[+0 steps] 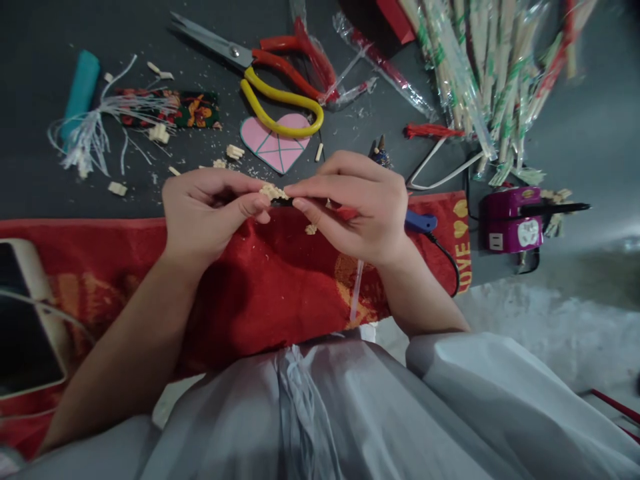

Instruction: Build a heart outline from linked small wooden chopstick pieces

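The piece, small, pale and knobbly, sits right between the two sets of fingertips, held just above the far edge of the towel. The left hand has thumb and forefinger pressed together on the piece's left end, with the thumb below and the other fingers curled in behind. The right hand meets it from the other side. Its forefinger and thumb are closed on the right end, and its remaining fingers are folded over the palm. A thin dark bit shows just under the piece, but what it is cannot be told.

A blue handle pokes out from under the right hand. The red towel lies along the near edge of the table, scattered with pale crumbs. Beyond the hands lie a pink heart and scissors, towards the far edge. A phone rests on the towel's left end, and a purple box stands just past its right end.
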Action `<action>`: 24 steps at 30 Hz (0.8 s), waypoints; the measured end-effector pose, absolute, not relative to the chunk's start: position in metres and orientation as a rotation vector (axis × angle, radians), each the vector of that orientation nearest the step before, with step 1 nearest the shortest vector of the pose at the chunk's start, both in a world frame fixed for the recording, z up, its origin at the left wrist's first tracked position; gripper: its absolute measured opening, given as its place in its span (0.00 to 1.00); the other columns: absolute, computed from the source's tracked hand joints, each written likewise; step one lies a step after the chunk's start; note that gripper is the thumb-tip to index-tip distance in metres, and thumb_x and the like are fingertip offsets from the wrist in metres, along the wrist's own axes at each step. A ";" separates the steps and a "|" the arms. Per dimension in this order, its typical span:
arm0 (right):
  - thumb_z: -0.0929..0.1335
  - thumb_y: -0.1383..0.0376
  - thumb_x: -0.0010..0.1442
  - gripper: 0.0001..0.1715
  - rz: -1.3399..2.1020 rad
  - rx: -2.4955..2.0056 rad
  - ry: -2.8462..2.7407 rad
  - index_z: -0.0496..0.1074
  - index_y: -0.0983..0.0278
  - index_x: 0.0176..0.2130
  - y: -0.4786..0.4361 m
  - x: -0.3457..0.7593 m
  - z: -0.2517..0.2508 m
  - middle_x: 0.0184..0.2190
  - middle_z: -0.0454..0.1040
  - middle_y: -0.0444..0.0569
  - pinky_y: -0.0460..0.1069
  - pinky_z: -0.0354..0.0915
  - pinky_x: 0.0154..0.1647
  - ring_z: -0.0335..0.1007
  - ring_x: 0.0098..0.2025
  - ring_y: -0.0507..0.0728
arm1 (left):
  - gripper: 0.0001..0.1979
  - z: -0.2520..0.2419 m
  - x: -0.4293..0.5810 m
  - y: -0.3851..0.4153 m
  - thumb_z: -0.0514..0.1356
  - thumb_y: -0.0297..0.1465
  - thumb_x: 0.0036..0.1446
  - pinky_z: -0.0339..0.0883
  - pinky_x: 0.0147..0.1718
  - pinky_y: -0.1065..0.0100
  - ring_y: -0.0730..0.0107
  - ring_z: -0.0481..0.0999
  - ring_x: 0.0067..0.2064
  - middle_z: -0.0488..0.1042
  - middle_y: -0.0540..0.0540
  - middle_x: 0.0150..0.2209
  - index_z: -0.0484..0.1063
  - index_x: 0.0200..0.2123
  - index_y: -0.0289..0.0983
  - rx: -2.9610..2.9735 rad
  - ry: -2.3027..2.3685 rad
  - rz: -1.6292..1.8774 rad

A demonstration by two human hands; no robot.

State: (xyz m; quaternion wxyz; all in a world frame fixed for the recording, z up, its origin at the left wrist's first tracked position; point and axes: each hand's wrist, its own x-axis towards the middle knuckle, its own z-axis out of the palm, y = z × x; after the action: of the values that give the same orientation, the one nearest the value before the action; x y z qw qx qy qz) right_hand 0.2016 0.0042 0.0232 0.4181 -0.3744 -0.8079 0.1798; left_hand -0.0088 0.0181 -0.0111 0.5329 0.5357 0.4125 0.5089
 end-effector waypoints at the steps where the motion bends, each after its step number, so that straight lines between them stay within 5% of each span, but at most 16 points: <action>1: 0.68 0.67 0.69 0.08 0.444 -0.943 -2.021 0.80 0.61 0.42 0.004 0.201 0.023 0.35 0.81 0.42 0.48 0.75 0.44 0.79 0.40 0.51 | 0.21 -0.012 -0.009 0.019 0.78 0.46 0.44 0.71 0.19 0.77 0.76 0.75 0.20 0.77 0.49 0.22 0.82 0.31 0.34 1.237 0.979 1.195; 10: 0.71 0.64 0.68 0.06 0.375 -0.959 -2.061 0.77 0.59 0.37 0.004 0.195 0.020 0.32 0.80 0.41 0.48 0.76 0.42 0.77 0.37 0.50 | 0.18 -0.009 -0.008 0.018 0.79 0.43 0.45 0.70 0.18 0.81 0.76 0.76 0.19 0.79 0.47 0.22 0.83 0.30 0.35 1.251 0.909 1.120; 24: 0.65 0.64 0.73 0.07 0.164 -0.856 -2.180 0.73 0.59 0.43 0.003 0.201 0.006 0.35 0.76 0.42 0.51 0.72 0.42 0.73 0.38 0.51 | 0.09 -0.001 -0.013 0.012 0.77 0.28 0.49 0.74 0.25 0.84 0.78 0.80 0.25 0.82 0.51 0.28 0.84 0.34 0.41 1.604 0.939 1.112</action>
State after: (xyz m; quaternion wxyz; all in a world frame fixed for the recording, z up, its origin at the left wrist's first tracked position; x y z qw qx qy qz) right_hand 0.2005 0.0029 0.0060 0.3865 -0.3360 -0.8565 0.0644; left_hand -0.0128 0.0120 -0.0012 0.4687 0.6543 0.3830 0.4534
